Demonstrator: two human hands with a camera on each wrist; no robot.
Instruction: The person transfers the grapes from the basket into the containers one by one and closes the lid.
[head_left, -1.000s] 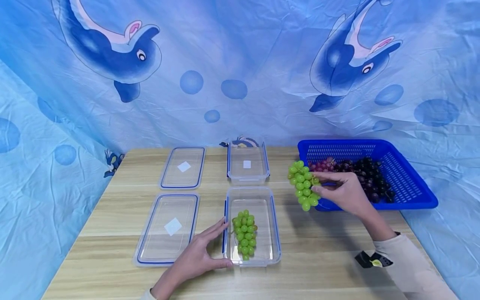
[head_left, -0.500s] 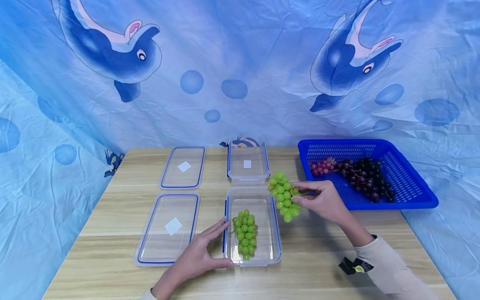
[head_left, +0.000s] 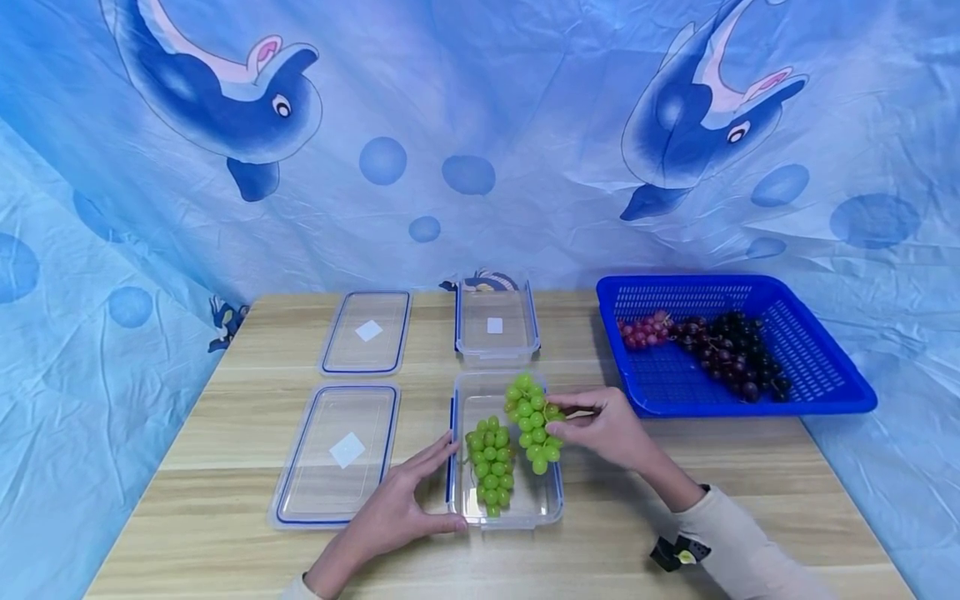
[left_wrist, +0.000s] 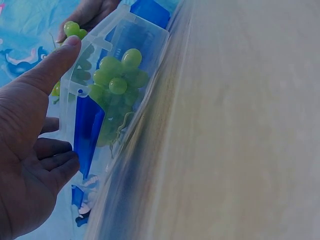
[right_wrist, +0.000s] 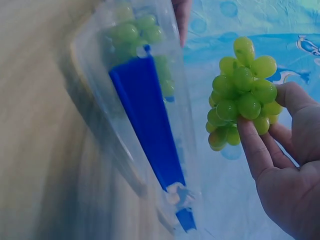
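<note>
Right hand point(head_left: 611, 429): fingers grasping a green grape bunch point(head_left: 536, 429) at its side, above the right half of a clear plastic rectangular container point(head_left: 528, 500), presumably to leave its lower end free. A second green bunch point(head_left: 491, 468) lies inside, towards the left wall. Left hand point(head_left: 401, 504): fingers spread and unclenched, touching the container's left side and near corner, apparently to steady it; the dim wrist view does not settle how firmly. Blue plastic perforated basket point(head_left: 750, 408) sits at the table's point(head_left: 225, 467) far right corner, within the right hand's reach.
</note>
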